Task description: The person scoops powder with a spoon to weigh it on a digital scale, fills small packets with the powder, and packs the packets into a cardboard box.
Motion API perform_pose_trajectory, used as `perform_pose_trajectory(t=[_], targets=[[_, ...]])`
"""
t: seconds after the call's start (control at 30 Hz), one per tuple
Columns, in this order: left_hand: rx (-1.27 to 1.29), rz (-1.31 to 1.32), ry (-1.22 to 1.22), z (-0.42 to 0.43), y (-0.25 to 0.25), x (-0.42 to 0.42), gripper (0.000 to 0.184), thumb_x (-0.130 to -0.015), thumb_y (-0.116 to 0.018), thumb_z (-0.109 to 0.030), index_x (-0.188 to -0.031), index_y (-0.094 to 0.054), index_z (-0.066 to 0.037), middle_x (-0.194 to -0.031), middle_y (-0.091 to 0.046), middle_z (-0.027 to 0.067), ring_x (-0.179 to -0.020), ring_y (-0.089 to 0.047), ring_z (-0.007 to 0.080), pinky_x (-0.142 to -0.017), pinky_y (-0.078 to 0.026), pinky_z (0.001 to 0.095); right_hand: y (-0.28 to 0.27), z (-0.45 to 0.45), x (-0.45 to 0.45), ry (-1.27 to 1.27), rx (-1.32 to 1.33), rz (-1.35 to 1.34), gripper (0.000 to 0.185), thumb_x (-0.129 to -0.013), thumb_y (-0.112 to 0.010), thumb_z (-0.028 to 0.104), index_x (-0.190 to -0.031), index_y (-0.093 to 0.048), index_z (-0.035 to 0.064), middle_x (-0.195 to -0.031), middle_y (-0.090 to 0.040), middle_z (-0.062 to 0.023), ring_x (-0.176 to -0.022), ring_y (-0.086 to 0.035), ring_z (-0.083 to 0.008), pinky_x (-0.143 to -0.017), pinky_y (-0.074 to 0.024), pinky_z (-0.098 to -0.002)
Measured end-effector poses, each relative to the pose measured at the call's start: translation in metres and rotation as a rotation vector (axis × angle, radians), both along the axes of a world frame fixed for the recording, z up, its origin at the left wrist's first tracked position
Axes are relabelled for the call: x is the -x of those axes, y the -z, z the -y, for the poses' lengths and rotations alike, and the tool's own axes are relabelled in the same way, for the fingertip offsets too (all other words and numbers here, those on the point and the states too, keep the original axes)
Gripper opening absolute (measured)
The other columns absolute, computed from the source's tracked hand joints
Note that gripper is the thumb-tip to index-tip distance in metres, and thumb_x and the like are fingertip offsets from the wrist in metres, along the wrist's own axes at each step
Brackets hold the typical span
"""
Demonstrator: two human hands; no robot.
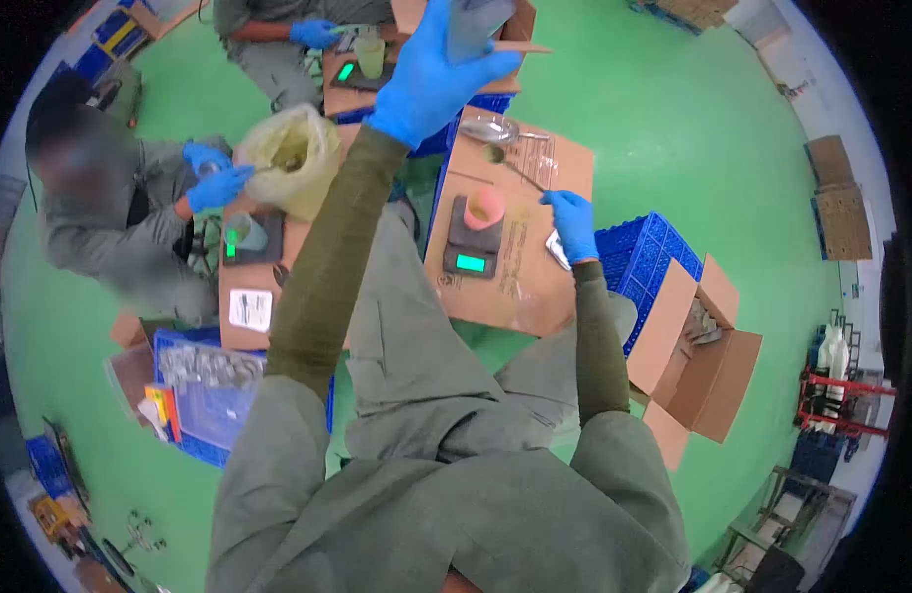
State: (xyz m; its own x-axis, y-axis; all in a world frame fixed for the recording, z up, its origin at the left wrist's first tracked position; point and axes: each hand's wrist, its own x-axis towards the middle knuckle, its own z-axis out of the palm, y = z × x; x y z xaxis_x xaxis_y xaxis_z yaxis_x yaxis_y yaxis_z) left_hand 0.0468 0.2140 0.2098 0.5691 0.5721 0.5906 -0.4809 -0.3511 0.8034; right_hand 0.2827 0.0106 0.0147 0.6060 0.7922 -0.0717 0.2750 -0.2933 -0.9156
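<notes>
Head view takes in the wearer's two blue-gloved hands, one long spoon, three lit scales and three cups. The right hand [574, 225] is closed around the end of the long spoon [520, 172], which hangs over the one cardboard sheet [535, 296] in front of the wearer. The spoon's long axis runs diagonally, its bowl end pointing away from the wearer and to the left, toward one silvery item [490, 128] lying at the sheet's far edge. The left hand [438, 77] is raised high, thumb spread from the fingers, gripping one clear item [476, 28] cut off by the top edge; whether it is a pouch or a box I cannot tell. One pink cup [484, 208] stands on the nearest scale [472, 237], between the arms. The other two scales, [254, 237] at left and [363, 75] beyond, each carry one cup, near two co-workers.
</notes>
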Motion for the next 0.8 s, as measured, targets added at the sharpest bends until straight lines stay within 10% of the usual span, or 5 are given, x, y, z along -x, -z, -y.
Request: perform_pose_trajectory(t=[0.07, 0.17, 0.3, 0.43, 0.8], targets=[[0.046, 0.173, 0.140, 0.014, -0.010, -0.013, 0.099, -0.087, -0.070, 0.001, -0.163, -0.008, -0.007, -0.163, -0.027, 0.0104, -0.150, -0.028, 0.0229, -0.116, -0.030, 0.0344, 0.002, 0.024, -0.007, 0.016, -0.014, 0.009, 0.022, -0.089, -0.064, 0.017, -0.086, -0.073, -0.0036, -0.086, -0.073, -0.0102, -0.081, -0.064, -0.0141, -0.074, -0.0505, -0.0327], [0.029, -0.046, -0.068, 0.036, 0.039, -0.011, 0.094, -0.085, -0.081, -0.017, -0.159, -0.025, -0.007, -0.152, -0.042, 0.0140, -0.135, -0.047, 0.0206, -0.107, -0.046, 0.0339, 0.010, 0.050, 0.002, 0.004, 0.045, 0.132, 0.026, -0.093, -0.064, 0.022, -0.088, -0.071, -0.0024, -0.084, -0.072, -0.0129, -0.081, -0.066, -0.0170, -0.075, -0.0511, -0.0343], [0.248, -0.179, -0.090, 0.070, 0.119, 0.021, 0.088, -0.088, -0.076, -0.008, -0.159, -0.025, -0.004, -0.149, -0.043, 0.0105, -0.121, -0.052, 0.0159, -0.102, -0.047, 0.0315, 0.005, 0.067, 0.045, -0.023, 0.223, 0.592, 0.023, -0.096, -0.065, 0.031, -0.099, -0.071, 0.0092, -0.094, -0.072, -0.0152, -0.083, -0.070, -0.0349, -0.076, -0.0546, -0.0399], [0.568, -0.228, -0.087, 0.142, 0.164, 0.067, 0.085, -0.087, -0.074, -0.003, -0.158, -0.027, -0.005, -0.133, -0.050, 0.0062, -0.107, -0.053, 0.0102, -0.095, -0.049, 0.0289, 0.046, 0.069, 0.052, -0.196, 0.206, 1.061, 0.015, -0.099, -0.060, 0.029, -0.101, -0.064, 0.0137, -0.086, -0.065, -0.0075, -0.072, -0.067, -0.0302, -0.060, -0.0543, -0.0414], [0.413, -0.604, -0.156, 0.246, 0.238, 0.118, 0.075, -0.079, -0.082, -0.012, -0.142, -0.042, -0.001, -0.119, -0.059, 0.0107, -0.110, -0.058, 0.0209, -0.098, -0.048, 0.0361, 0.049, 0.073, 0.058, -0.039, -0.008, 0.879, 0.016, -0.098, -0.060, 0.026, -0.096, -0.065, 0.0110, -0.083, -0.064, -0.0105, -0.074, -0.067, -0.0295, -0.064, -0.0528, -0.0419]])
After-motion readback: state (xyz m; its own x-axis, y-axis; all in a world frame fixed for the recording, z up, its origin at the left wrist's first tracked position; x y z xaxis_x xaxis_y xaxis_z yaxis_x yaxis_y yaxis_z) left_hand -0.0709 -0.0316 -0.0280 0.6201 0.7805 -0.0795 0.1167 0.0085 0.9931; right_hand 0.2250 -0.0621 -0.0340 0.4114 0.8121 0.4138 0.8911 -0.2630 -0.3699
